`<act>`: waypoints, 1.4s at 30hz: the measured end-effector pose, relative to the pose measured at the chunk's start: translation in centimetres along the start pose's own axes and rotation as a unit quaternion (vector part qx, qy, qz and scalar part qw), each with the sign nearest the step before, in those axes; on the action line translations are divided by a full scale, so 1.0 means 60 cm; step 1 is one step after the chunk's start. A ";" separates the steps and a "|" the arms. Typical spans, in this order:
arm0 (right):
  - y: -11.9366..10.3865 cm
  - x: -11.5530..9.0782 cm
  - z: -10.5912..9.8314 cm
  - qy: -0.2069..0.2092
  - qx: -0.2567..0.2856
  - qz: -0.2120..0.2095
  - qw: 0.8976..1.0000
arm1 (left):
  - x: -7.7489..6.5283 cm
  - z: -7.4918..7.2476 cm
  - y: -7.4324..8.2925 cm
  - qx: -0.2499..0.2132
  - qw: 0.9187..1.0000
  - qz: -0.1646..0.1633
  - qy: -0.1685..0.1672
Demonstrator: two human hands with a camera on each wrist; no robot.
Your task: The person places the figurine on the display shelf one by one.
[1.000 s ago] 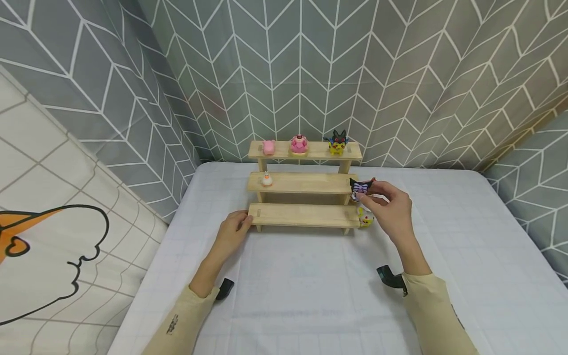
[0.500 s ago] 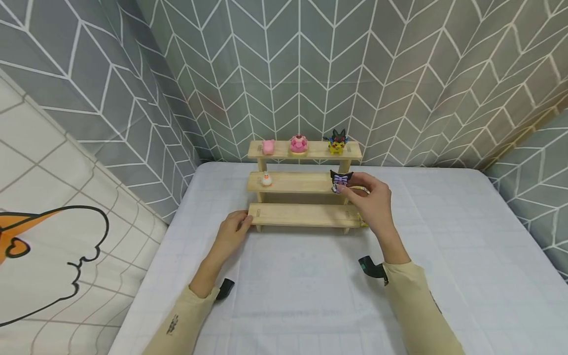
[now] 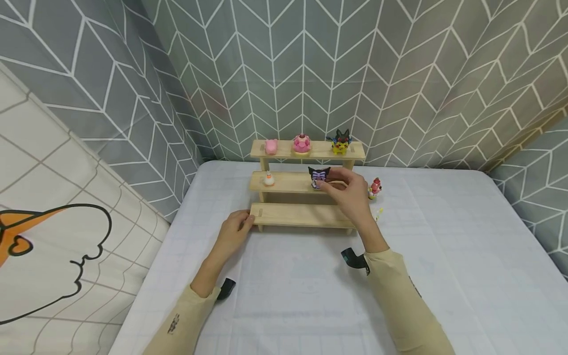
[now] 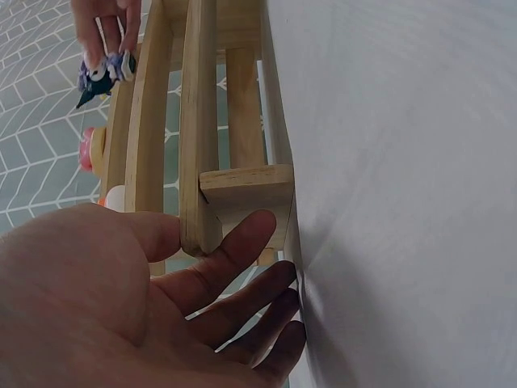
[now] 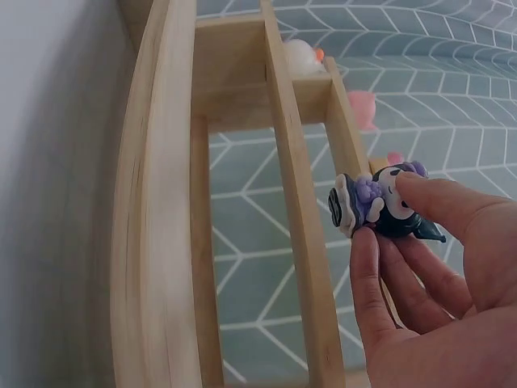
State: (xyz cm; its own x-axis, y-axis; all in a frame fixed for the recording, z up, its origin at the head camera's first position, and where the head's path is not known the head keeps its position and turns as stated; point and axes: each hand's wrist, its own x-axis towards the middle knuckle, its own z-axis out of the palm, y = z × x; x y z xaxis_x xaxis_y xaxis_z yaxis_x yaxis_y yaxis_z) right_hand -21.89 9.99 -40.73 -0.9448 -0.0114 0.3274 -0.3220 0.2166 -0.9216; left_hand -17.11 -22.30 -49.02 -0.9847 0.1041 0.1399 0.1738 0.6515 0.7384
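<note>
In my right hand I pinch a small black, white and purple figurine with pointed black ears and a bow. Thumb and fingers hold it close over the middle tier of a three-tier wooden display stand. The right wrist view shows the figurine tipped sideways, its base facing the stand. My left hand grips the left end of the bottom tier. There, in the left wrist view, the board's end lies between thumb and index finger, the other fingers extended below.
On the top tier stand a pink pig-like figurine, a round pink one and a yellow one with black ears. A white bird figurine sits on the middle tier's left. Right of the stand is a red-topped figurine.
My right hand has carried the black-eared figurine leftward from the stand's right end to over the middle tier, uncovering the red-topped figurine. My left hand stays on the bottom tier.
</note>
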 end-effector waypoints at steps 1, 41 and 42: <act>-0.001 0.002 0.005 -0.003 0.005 0.000 1.000 | 0.000 0.000 0.000 0.001 1.000 -0.001 0.000; 0.000 0.000 0.060 0.050 0.013 -0.002 0.999 | 0.001 -0.001 0.000 0.002 1.000 0.004 0.001; 0.001 -0.003 0.059 0.054 0.016 -0.005 0.998 | 0.001 -0.001 0.000 0.003 1.000 0.002 -0.001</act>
State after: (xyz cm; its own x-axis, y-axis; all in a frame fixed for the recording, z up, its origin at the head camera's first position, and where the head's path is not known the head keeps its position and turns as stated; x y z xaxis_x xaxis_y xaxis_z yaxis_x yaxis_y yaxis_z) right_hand -21.94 6.55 -41.57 -0.9299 0.0918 0.3561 -0.3352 0.1866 -0.9235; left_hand -17.18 -22.33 -48.97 -0.9840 0.1079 0.1419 0.1777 0.6556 0.7339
